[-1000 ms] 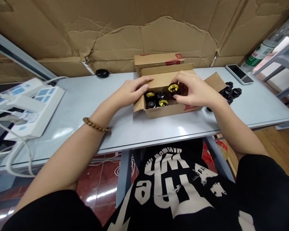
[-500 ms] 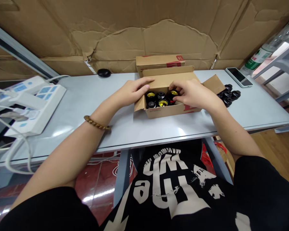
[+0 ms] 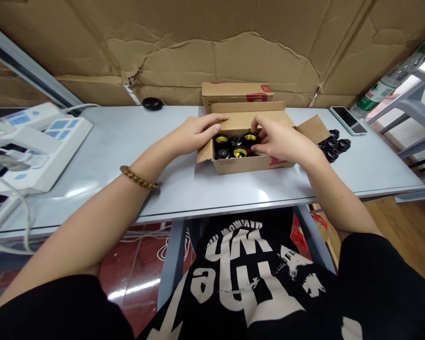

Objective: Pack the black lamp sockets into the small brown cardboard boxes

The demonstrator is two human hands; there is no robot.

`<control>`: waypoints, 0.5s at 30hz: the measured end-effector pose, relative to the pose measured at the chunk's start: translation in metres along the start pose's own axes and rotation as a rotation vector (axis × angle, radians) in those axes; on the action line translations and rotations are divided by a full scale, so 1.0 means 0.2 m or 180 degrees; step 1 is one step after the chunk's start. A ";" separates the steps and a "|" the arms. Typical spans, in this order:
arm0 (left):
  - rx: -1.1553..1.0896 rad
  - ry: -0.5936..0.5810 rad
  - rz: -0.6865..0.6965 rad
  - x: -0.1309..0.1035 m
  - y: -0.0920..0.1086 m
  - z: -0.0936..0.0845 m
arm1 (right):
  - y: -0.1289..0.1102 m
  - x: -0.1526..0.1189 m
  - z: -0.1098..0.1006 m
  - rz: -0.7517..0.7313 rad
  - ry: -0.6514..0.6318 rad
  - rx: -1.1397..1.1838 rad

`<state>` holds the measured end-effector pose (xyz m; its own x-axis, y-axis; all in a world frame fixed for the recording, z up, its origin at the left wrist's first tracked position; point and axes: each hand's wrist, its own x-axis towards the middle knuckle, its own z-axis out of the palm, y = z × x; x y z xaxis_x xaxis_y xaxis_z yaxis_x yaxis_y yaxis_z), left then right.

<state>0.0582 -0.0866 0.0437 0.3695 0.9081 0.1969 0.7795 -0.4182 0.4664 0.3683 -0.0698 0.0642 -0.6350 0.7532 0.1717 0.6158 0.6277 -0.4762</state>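
Note:
An open cardboard box (image 3: 255,164) stands on the grey table, with several black cylindrical parts (image 3: 236,140) inside its left half, some showing yellow threaded insides. My left hand (image 3: 194,136) rests at the box's left rear edge, thumb and fingers apart, holding nothing. My right hand (image 3: 276,138) is over the right part of the box, its fingers curled beside a black part with a yellow inside (image 3: 250,137). The fingertips reach down into the box near a small red spot; whatever they hold is hidden.
Several black parts (image 3: 332,153) lie right of the box by its raised flap. A closed carton (image 3: 233,89) stands behind. A phone (image 3: 347,120) and a bottle (image 3: 375,94) are at the right, a black oval object (image 3: 152,104) at the back, power strips (image 3: 46,160) at the left.
My right hand has shifted slightly, its fingertips now beside the rear black part instead of on it. That part sits a little further left. My left hand has stayed at the box edge.

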 end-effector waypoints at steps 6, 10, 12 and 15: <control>0.0032 0.0005 -0.0004 0.00 0.01 0.00 | 0.02 0.00 0.00 0.0140 0.0016 0.0021; 0.0081 -0.0015 -0.0015 -0.01 0.02 -0.01 | -0.03 -0.05 -0.09 0.0070 0.0076 0.0202; 0.0113 -0.0018 -0.0018 -0.01 0.02 -0.01 | -0.04 -0.10 -0.20 0.0123 0.0419 0.0279; 0.0142 -0.0007 -0.0058 0.00 0.00 -0.01 | 0.02 -0.18 -0.41 0.0583 0.1434 -0.0059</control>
<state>0.0567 -0.0864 0.0445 0.3562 0.9155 0.1869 0.8079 -0.4022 0.4308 0.4322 -0.0789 0.1271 -0.2528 0.8592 0.4448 0.7094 0.4772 -0.5187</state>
